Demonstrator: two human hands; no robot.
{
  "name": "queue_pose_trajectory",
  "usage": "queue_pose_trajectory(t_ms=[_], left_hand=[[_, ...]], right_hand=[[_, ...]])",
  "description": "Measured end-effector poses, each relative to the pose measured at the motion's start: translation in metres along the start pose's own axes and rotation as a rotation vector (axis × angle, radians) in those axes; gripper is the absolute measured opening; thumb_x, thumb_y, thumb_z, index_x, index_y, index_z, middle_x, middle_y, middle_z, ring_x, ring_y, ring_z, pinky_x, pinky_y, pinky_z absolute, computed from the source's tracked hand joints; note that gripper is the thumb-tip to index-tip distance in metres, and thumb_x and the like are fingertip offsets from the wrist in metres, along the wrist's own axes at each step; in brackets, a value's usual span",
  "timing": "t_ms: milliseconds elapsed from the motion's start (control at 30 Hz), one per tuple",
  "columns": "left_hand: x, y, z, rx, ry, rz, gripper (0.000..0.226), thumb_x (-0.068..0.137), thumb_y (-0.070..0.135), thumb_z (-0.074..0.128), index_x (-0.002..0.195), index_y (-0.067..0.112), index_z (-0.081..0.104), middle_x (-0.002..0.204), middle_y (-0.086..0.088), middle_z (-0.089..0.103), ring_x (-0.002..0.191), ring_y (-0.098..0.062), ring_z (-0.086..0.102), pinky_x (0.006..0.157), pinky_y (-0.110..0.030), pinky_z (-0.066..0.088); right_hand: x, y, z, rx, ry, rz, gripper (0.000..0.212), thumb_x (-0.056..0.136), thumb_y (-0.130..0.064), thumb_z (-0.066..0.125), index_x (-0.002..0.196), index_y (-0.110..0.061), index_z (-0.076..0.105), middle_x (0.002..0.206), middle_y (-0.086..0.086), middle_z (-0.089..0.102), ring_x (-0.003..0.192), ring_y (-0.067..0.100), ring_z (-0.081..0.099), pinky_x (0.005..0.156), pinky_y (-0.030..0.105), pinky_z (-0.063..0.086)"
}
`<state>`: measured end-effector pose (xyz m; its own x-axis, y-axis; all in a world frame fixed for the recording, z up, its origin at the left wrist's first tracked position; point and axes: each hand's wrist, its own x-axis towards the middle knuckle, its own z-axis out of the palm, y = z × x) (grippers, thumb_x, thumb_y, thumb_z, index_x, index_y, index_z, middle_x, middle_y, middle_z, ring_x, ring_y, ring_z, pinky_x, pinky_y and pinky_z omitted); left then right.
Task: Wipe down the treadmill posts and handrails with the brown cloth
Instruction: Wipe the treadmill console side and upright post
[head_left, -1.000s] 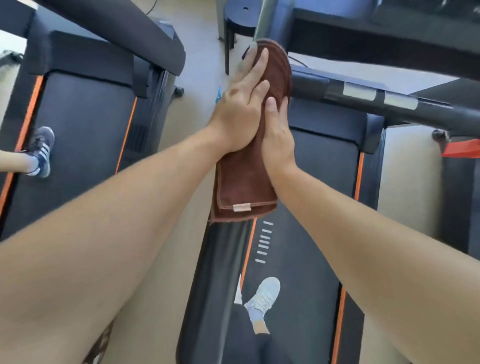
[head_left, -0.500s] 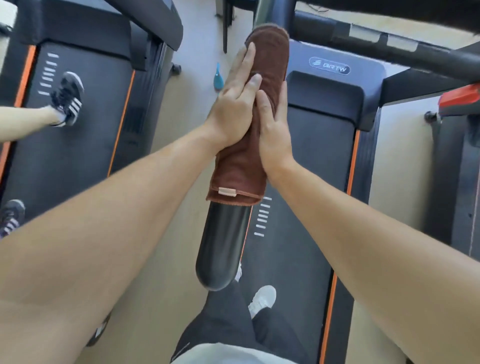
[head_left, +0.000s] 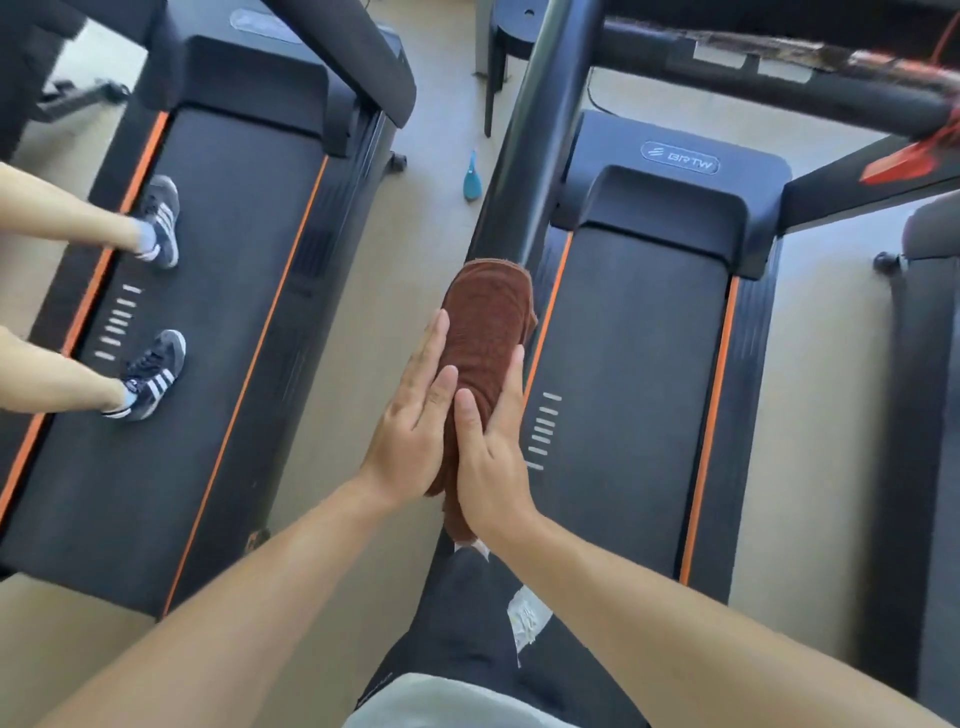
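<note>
You had the brown cloth (head_left: 485, 332) wrapped over the dark handrail (head_left: 524, 171) of the treadmill, the rail running up and away toward the top of the view. The cloth covered the near stretch of the rail; above the cloth's upper edge the bare post showed.

Your left hand (head_left: 410, 421) lay flat against the cloth's left side, fingers straight and together, pressing rather than curling round it. Your right hand (head_left: 491, 457) did the same on the right side, fingers extended along the cloth, thumb lying across its top. The cloth was sandwiched between both palms. Its lower end poked out below your right wrist, with a pale tag just visible there.

To the right of the rail sat the treadmill belt (head_left: 628, 395), black with orange edge strips and a row of short pale dashes near its left edge. The motor cover (head_left: 675, 202) above it carried a logo.

A small blue bottle (head_left: 471, 179) lay on the floor between the two machines. On the neighbouring treadmill (head_left: 208, 338) to the left, another person's two dark striped sneakers (head_left: 156, 371) stood on the belt.
</note>
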<state>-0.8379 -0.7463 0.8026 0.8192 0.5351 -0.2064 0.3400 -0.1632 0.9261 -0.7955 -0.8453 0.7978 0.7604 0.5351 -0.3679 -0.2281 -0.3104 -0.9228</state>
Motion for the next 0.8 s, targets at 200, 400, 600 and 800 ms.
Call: queue_pose_trajectory(t_ms=[200,400,600,800], left_hand=[[0.011,0.009,-0.003,-0.033,0.005,-0.083,0.054,0.105,0.045,0.032,0.159,0.043,0.026,0.163,0.019,0.032,0.149,0.000,0.030,0.126,-0.043,0.025],[0.090,0.036,0.000,-0.083,-0.032,-0.089,0.049,0.112,0.024,0.033,0.161,0.030,0.026,0.164,0.016,0.028,0.148,0.006,0.025,0.125,-0.023,0.016],[0.186,0.056,0.009,-0.046,-0.005,0.002,0.049,0.111,0.022,0.036,0.160,0.023,0.030,0.165,0.009,0.031,0.150,-0.002,0.027,0.124,-0.021,0.014],[0.242,0.076,0.017,0.098,0.005,0.072,0.049,0.111,0.022,0.037,0.159,0.019,0.032,0.166,0.004,0.030,0.151,-0.006,0.023,0.114,-0.006,0.009]], right_hand=[[0.010,-0.008,-0.008,-0.048,-0.043,-0.013,0.080,0.105,-0.055,0.040,0.163,-0.035,-0.011,0.170,-0.023,-0.007,0.154,-0.008,0.003,0.129,0.032,0.015],[0.082,-0.031,-0.021,-0.048,0.024,0.008,0.086,0.100,-0.061,0.041,0.165,-0.031,-0.009,0.171,-0.018,-0.004,0.157,0.001,0.003,0.129,0.038,0.012],[0.171,-0.073,-0.050,-0.071,0.009,0.070,0.083,0.105,-0.053,0.047,0.165,-0.030,-0.006,0.171,-0.003,0.020,0.153,0.015,0.030,0.125,0.033,0.023],[0.216,-0.094,-0.069,-0.031,0.029,0.169,0.089,0.090,-0.069,0.056,0.163,-0.044,0.013,0.153,-0.007,0.052,0.136,0.018,0.053,0.116,0.043,0.042]])
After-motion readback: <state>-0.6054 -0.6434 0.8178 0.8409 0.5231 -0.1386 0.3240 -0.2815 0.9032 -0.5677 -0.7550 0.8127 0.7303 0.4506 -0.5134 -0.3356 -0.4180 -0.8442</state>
